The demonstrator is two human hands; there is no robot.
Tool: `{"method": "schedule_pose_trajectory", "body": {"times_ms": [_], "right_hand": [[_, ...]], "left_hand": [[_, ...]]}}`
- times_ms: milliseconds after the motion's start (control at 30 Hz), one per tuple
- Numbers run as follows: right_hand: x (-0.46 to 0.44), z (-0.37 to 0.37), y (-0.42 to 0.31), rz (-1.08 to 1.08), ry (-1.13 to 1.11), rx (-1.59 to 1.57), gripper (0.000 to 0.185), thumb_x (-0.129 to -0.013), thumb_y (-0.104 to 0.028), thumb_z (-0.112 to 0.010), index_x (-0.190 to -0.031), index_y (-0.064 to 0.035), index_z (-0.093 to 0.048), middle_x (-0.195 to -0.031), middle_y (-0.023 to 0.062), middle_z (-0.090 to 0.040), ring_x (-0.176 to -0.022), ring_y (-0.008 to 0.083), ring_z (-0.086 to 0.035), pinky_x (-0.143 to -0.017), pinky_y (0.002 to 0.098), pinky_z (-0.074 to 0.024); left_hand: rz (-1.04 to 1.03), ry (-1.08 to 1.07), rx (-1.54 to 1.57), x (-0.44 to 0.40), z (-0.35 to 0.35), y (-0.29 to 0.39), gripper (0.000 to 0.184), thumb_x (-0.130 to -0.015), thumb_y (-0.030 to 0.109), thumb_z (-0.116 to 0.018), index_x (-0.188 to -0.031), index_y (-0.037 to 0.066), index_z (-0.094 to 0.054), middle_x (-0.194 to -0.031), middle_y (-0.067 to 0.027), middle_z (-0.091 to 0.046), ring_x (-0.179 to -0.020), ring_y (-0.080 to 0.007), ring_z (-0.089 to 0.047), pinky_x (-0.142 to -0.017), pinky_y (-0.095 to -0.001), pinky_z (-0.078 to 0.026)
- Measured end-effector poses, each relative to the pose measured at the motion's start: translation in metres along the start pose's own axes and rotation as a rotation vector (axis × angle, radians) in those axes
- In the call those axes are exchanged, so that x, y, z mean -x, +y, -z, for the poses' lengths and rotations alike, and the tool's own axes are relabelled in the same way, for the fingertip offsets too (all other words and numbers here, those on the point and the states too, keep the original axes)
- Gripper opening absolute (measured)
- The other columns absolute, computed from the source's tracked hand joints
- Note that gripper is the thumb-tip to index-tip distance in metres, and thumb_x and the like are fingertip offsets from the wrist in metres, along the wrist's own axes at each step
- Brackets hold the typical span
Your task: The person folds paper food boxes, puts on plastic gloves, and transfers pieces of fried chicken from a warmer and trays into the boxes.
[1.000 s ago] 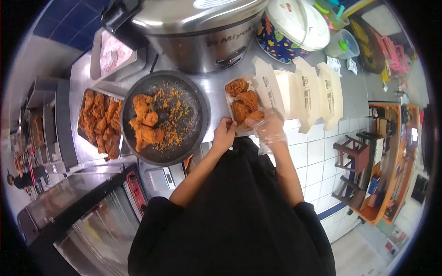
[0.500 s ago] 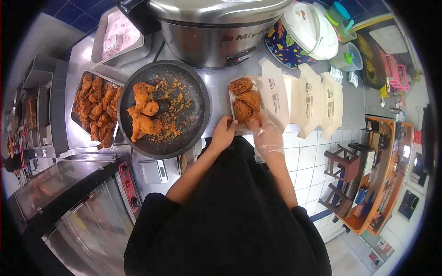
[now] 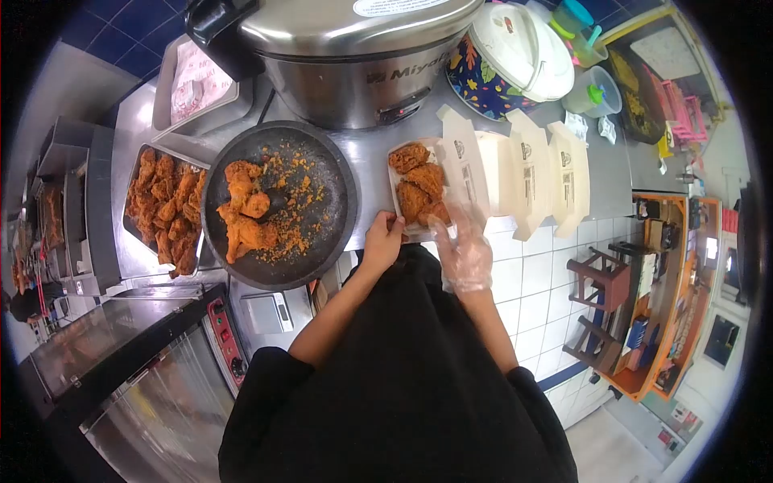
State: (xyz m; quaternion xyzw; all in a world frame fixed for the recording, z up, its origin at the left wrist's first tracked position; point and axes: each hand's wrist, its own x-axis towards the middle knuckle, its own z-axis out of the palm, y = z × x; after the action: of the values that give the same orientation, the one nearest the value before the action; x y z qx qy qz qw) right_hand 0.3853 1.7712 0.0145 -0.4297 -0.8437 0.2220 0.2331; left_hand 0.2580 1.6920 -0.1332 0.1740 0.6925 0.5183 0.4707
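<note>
Pieces of fried chicken point(image 3: 420, 179) fill an open cardboard takeaway box point(image 3: 394, 193), whose printed lid point(image 3: 465, 157) is folded out to the right. My left hand point(image 3: 384, 240) is bare and pinches the box's near left corner with thumb and fingers. At the near right side of the box is my right hand point(image 3: 465, 256), in a clear plastic glove. Its fingers are apart, beside the nearest chicken piece and the lower end of the lid, and I see nothing held in them. To the left, a dark stone mortar point(image 3: 342, 193) contains more fried chicken point(image 3: 244, 213) and orange crumbs.
A metal tray of fried chicken point(image 3: 165, 205) stands left of the mortar. More opened boxes point(image 3: 569, 181) lie on the right. Behind are a large steel cooker point(image 3: 338, 88) and a patterned pot with a white lid point(image 3: 515, 52). A small scale point(image 3: 266, 312) sits lower left.
My right hand has drawn back from the chicken in the box toward me, and its fingers have spread. My left hand keeps its hold on the corner. The view has shifted slightly.
</note>
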Motion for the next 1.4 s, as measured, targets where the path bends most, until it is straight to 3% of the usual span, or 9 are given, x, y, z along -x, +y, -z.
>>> {"method": "schedule_pose_trajectory", "body": {"times_ms": [133, 300, 500, 733, 867, 1100, 1267, 1333, 1400], "right_hand": [[0.041, 0.01, 0.016, 0.024, -0.04, -0.068, 0.038, -0.094, -0.025, -0.069, -0.124, -0.0036, -0.059, -0.11, 0.0181, -0.069, -0.081, 0.0308, -0.069, -0.065, 0.0386, -0.0564], [0.056, -0.018, 0.052, -1.095, -0.433, -0.985, 0.046, -0.099, -0.039, -0.061, -0.121, 0.0019, -0.056, -0.109, 0.0162, -0.067, -0.077, 0.0201, -0.068, -0.057, 0.0299, -0.0549], [0.046, -0.056, 0.075, -1.13, -0.234, -0.89, 0.047, -0.097, -0.04, -0.062, -0.121, 0.0, -0.053, -0.104, 0.0127, -0.063, -0.085, 0.0228, -0.067, -0.058, 0.0325, -0.0575], [0.06, -0.069, 0.075, -1.103, -0.131, -0.793, 0.053, -0.095, -0.035, -0.061, -0.13, 0.0022, -0.045, -0.109, 0.0142, -0.059, -0.081, 0.0238, -0.065, -0.054, 0.0362, -0.0579], [0.068, -0.074, 0.076, -1.138, -0.065, -0.931, 0.055, -0.097, -0.038, -0.058, -0.134, -0.0001, -0.044, -0.114, 0.014, -0.059, -0.089, 0.0252, -0.065, -0.06, 0.0384, -0.0588], [0.128, -0.096, 0.128, -1.121, 0.037, -1.552, 0.06, -0.094, -0.045, -0.056, -0.139, -0.0071, -0.044, -0.129, 0.0114, -0.058, -0.106, 0.0229, -0.062, -0.086, 0.0413, -0.0531], [0.145, -0.01, 0.108, -1.127, 0.086, -1.449, 0.061, -0.09, -0.047, -0.063, -0.135, -0.007, -0.05, -0.1, 0.0041, -0.063, -0.073, 0.017, -0.063, -0.056, 0.0289, -0.0495], [0.267, -0.059, 0.23, -1.224, 0.028, -1.538, 0.054, -0.095, -0.036, -0.056, -0.143, -0.013, -0.046, -0.124, 0.0063, -0.06, -0.107, 0.0216, -0.061, -0.086, 0.0388, -0.0551], [0.262, 0.023, 0.197, -1.197, 0.349, -1.696, 0.041, -0.097, -0.031, -0.056, -0.129, -0.0044, -0.055, -0.107, 0.0067, -0.066, -0.092, 0.0202, -0.066, -0.079, 0.0368, -0.0582]], "left_hand": [[-0.007, 0.028, -0.042, 0.001, 0.001, 0.004, 0.023, -0.099, 0.018, -0.059, -0.102, -0.005, -0.055, -0.082, -0.0143, -0.069, -0.069, -0.0205, -0.071, -0.065, -0.0347, -0.055], [-0.052, 0.006, -0.186, 0.007, 0.002, 0.008, 0.019, -0.095, 0.014, -0.059, -0.097, -0.004, -0.055, -0.078, -0.0153, -0.07, -0.07, -0.0238, -0.073, -0.066, -0.0369, -0.056], [-0.315, 0.045, -0.732, 0.027, 0.016, 0.039, 0.02, -0.094, 0.018, -0.063, -0.096, -0.002, -0.061, -0.076, -0.0184, -0.069, -0.074, -0.0395, -0.07, -0.07, -0.0469, -0.053], [-0.659, 0.427, -0.731, -0.044, -0.001, 0.074, 0.056, -0.087, 0.001, -0.05, -0.141, -0.009, -0.041, -0.136, -0.0353, -0.048, -0.126, -0.0467, -0.049, -0.106, -0.0491, -0.041], [-0.21, 0.037, -0.734, -0.069, 0.01, 0.081, 0.051, -0.083, 0.003, -0.052, -0.132, -0.012, -0.049, -0.124, -0.0409, -0.056, -0.118, -0.0495, -0.056, -0.104, -0.0523, -0.044], [-0.274, -0.209, -1.102, -0.029, 0.015, 0.072, 0.029, -0.085, 0.007, -0.053, -0.11, -0.005, -0.061, -0.1, -0.0338, -0.067, -0.094, -0.052, -0.065, -0.087, -0.0552, -0.052], [-0.374, -0.378, -1.036, 0.036, -0.001, 0.057, 0.023, -0.087, 0.01, -0.057, -0.104, -0.005, -0.061, -0.09, -0.0335, -0.066, -0.089, -0.0502, -0.065, -0.08, -0.0586, -0.051], [-0.331, -0.493, -1.031, 0.06, -0.025, 0.06, 0.021, -0.087, 0.011, -0.058, -0.102, -0.004, -0.06, -0.084, -0.0304, -0.067, -0.084, -0.0492, -0.066, -0.076, -0.0584, -0.052], [-0.271, -0.648, -0.98, 0.082, -0.065, 0.076, 0.02, -0.087, 0.011, -0.059, -0.101, -0.003, -0.06, -0.079, -0.0282, -0.067, -0.078, -0.0484, -0.067, -0.073, -0.0577, -0.053]]}}
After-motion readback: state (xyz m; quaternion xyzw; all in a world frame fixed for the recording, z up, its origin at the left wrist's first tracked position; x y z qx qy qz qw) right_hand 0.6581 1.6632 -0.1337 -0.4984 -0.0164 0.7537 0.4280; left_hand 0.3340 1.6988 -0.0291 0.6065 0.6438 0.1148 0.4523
